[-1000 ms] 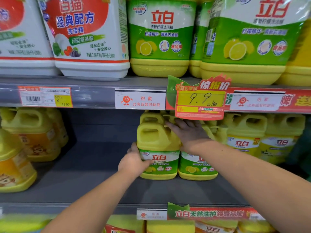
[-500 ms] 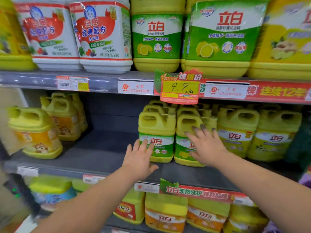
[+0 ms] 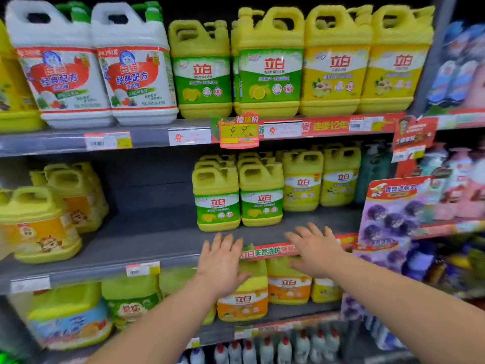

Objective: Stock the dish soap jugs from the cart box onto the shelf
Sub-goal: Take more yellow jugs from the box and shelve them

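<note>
- Left hand (image 3: 223,258): lower centre of the frame, in front of the middle shelf's front edge. Grip released, fingers straight and spread; holds nothing.
- Right hand (image 3: 316,248): just right of the other hand, apart from it. Grip released, fingers spread; holds nothing, touches no jug.
- Green-label jugs (image 3: 216,198): centre of the frame, on the middle shelf (image 3: 147,232). Two in the front row, side by side and upright, more rows behind. Just above both hands in the frame, apart from them.
- Yellow-label jugs (image 3: 301,182): right of the green-label ones, same shelf, set further back.
- Orange-label jugs (image 3: 39,227): left edge of the frame, same shelf, bare shelf between these and the green-label ones.
- Price tag (image 3: 240,131) reading 9.9: on the upper shelf edge, above the green-label row.
- White jugs (image 3: 65,74): upper left of the frame, on the upper shelf.
</note>
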`<state>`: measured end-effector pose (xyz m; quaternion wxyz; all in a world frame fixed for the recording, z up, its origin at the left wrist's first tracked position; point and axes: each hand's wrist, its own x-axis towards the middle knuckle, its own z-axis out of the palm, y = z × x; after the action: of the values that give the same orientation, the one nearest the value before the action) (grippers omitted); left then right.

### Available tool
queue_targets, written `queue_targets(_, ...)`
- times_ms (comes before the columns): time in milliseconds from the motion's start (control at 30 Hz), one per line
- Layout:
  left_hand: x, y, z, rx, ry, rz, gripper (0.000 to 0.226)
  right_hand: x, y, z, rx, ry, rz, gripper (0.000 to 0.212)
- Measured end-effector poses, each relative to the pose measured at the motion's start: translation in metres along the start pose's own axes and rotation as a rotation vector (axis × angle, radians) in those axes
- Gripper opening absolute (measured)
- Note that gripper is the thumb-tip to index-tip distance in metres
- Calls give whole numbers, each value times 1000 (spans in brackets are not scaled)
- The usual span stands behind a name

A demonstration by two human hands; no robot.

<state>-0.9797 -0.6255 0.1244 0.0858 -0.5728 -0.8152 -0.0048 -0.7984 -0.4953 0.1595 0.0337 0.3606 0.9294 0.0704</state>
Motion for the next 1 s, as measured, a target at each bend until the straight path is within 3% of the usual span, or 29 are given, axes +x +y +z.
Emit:
queue_targets(233, -70, 64, 12, -54, -73, 160, 85, -125, -6, 34, -13, -104, 148, 81)
queue_targets(533, -106, 187, -4, -99, -68, 427, 85, -274, 70, 52, 7, -163, 445, 80)
queue_targets(1000, -167, 527, -55, -200, -18, 800, 84, -554, 266, 72, 14, -187, 851, 73)
